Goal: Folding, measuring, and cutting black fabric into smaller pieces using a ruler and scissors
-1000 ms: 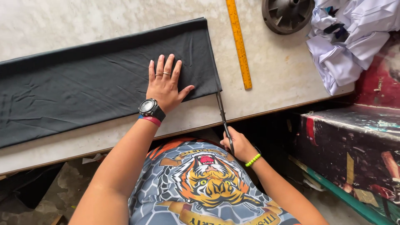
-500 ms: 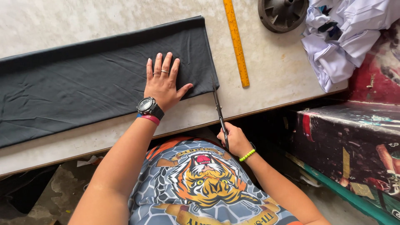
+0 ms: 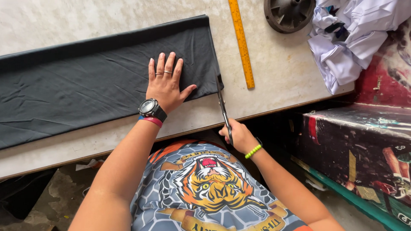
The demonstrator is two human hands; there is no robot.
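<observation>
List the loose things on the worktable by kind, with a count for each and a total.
Black cloth: 1
Scissors, held in the right hand: 1
Yellow ruler: 1
Round dark metal part: 1
Heap of white fabric: 1
Total: 5
The left hand lies flat on the cloth.

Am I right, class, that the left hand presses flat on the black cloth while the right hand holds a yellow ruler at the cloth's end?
Not quite. The head view shows the right hand holding scissors, not the yellow ruler, which lies untouched on the table. The left hand does press flat on the black cloth.
</observation>
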